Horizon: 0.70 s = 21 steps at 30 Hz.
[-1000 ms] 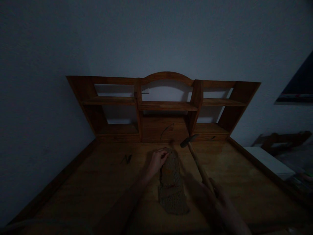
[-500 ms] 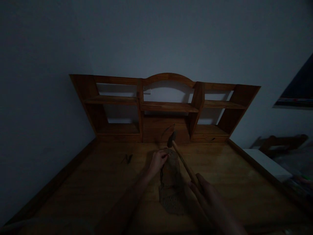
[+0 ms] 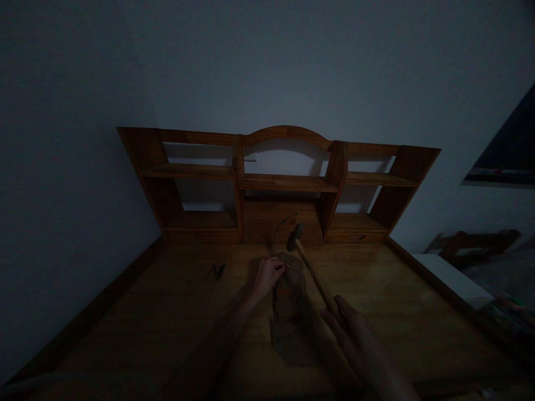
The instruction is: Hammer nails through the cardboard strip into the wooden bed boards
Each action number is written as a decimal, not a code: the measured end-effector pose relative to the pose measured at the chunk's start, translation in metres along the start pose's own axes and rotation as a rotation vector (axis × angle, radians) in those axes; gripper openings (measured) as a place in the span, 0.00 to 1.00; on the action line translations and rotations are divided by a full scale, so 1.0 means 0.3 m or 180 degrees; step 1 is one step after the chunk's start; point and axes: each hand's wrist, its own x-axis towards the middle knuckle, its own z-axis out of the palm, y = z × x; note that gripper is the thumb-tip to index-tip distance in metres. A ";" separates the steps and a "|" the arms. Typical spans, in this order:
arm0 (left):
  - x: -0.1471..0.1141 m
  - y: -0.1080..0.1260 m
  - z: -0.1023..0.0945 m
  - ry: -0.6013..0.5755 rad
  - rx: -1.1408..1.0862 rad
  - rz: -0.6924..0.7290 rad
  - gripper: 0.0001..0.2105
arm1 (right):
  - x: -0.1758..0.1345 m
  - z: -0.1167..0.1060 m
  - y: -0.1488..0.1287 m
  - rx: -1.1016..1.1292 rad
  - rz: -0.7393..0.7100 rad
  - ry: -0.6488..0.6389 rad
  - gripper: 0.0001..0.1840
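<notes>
My right hand (image 3: 353,328) is wrapped round the wooden handle of a hammer (image 3: 315,275). The hammer's dark head is raised just beyond the far end of a rough, grey-brown slab (image 3: 292,345) with an uneven outline. Small dark marks dot the slab's near part. At its far left edge my left hand (image 3: 270,274) rests with thumb and fingers pinched together. A tiny bright spot shows by the fingertips; what they pinch is too small and dark to make out.
The slab lies on a wooden desk (image 3: 167,312). Thin dark items (image 3: 217,271) lie to the left. A wooden shelf unit (image 3: 288,182) stands along the back by the wall, and a white surface (image 3: 453,278) is at the right.
The hammer and both hands stay almost where they were. The view has shifted very slightly, and the left fingertips sit a touch further left.
</notes>
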 end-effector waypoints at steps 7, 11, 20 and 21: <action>-0.001 0.012 -0.003 0.0030 -0.0087 -0.0034 0.09 | 0.008 0.043 0.031 0.0002 -0.0215 -0.0308 0.23; 0.000 0.009 -0.001 -0.0014 -0.0010 0.0006 0.08 | 0.007 0.056 0.054 -0.0423 -0.0262 -0.0329 0.25; 0.002 -0.009 0.010 0.0042 0.0094 -0.0032 0.09 | 0.004 0.047 0.029 -0.0356 -0.0253 -0.0259 0.26; 0.002 -0.010 0.011 0.0028 0.0069 -0.0024 0.09 | 0.004 0.048 0.034 -0.0401 -0.0241 -0.0262 0.27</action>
